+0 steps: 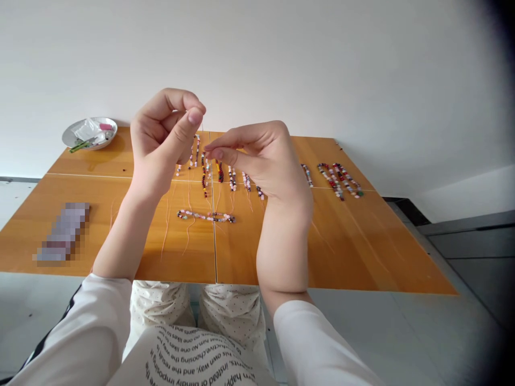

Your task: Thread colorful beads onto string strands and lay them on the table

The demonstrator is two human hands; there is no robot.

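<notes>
Both hands are raised above the table, fingertips close together. My left hand (164, 134) is closed, its thumb and forefinger pinching the end of a thin thread that shows faintly below the fingertips. Slightly lower, my right hand (257, 153) is pinched as well, its fingertips at the top of a bead string (204, 179) of dark red and amber beads. This string seems to hang from the fingers, though the table's strings behind make that hard to tell. Nearer me, a looped string of pink and dark beads (207, 216) lies on the table.
Several bead strings with loose thread tails lie across the wooden table (362, 252). More multicoloured strings (340, 180) are at the right. A white bowl (110, 140) holding a plastic bag and green-handled scissors (80, 145) stands back left. A blurred-out flat object (64, 230) lies left.
</notes>
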